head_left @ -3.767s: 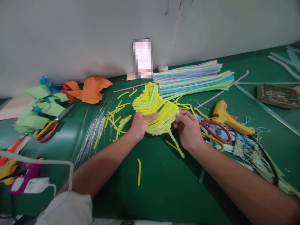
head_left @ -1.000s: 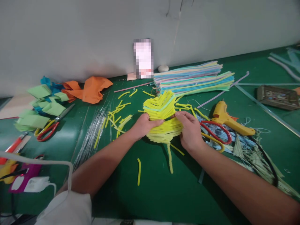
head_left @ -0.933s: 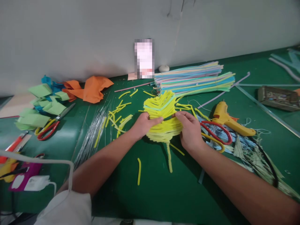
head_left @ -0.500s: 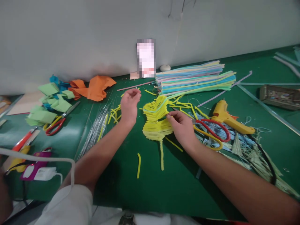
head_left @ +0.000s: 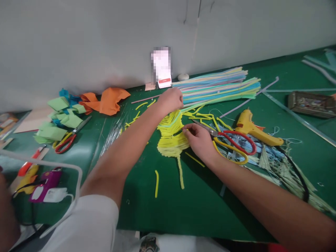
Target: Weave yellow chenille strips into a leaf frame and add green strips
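Note:
A leaf shape of yellow pipe cleaners (head_left: 172, 143) lies flat on the green table, its stem (head_left: 181, 173) pointing toward me. A pale green strand crosses its far part. My right hand (head_left: 201, 140) is closed in a pinch on the leaf's right edge. Over the leaf's far tip, beside the bundle of pastel pipe cleaners (head_left: 223, 89), my left hand (head_left: 171, 100) is closed with its fingers curled down; what they hold is hidden. Red-and-yellow-handled scissors (head_left: 236, 143) lie right beside my right hand. Short yellow pieces (head_left: 202, 116) are scattered beyond the leaf.
A yellow glue gun (head_left: 252, 127) and blue and pale green tassels (head_left: 265, 161) lie to the right. Leftward are thin wires (head_left: 115, 131), folded green paper (head_left: 51, 133), orange paper (head_left: 112, 99) and more scissors (head_left: 69, 140). A phone (head_left: 161, 66) leans on the wall. A white cable (head_left: 76, 171) crosses my left side.
My left hand has moved right and away from me, from beside the leaf to over its far tip. My right hand keeps its pinch on the leaf's edge.

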`<state>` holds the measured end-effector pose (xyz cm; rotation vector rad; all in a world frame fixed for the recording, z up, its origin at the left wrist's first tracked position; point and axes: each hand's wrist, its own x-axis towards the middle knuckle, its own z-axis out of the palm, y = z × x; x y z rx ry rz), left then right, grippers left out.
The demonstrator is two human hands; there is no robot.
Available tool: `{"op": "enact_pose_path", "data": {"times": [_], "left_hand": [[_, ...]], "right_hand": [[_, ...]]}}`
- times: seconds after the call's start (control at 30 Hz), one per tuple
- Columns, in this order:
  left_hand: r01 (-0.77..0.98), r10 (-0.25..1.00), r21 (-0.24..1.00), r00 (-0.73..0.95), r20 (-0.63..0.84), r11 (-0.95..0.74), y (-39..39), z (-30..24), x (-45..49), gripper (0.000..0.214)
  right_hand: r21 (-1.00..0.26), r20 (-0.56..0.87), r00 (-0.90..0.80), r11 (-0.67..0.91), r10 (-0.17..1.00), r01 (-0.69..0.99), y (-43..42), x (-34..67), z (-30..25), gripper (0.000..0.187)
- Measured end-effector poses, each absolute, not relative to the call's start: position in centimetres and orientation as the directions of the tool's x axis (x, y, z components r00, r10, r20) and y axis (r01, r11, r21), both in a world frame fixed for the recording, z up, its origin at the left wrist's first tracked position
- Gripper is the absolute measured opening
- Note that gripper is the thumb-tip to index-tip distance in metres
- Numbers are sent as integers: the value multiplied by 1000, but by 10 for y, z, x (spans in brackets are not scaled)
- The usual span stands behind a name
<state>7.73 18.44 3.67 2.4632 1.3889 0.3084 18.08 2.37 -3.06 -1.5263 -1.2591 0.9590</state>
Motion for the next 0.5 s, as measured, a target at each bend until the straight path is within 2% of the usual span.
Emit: {"op": "enact_pose_path", "data": {"times": [0.13, 0.2, 0.27, 0.5], "left_hand": [[855, 870, 192, 493, -10, -482, 180, 36, 86, 10], [878, 888, 154, 460, -7, -454, 180, 34, 85, 12], [886, 897, 162, 443, -13, -435, 180, 33, 82, 13], [825, 869, 311, 494, 9, -472, 184, 23, 72, 7]], "right_hand": [[-959, -24, 149, -65, 989, 276, 23, 181, -28, 19], [-956, -35, 138, -73, 990, 283, 23, 181, -27, 18], [-953, -39, 143, -80, 989, 292, 23, 181, -27, 18], [-952, -41, 109, -72, 993, 297, 23, 183, -30, 21]]}}
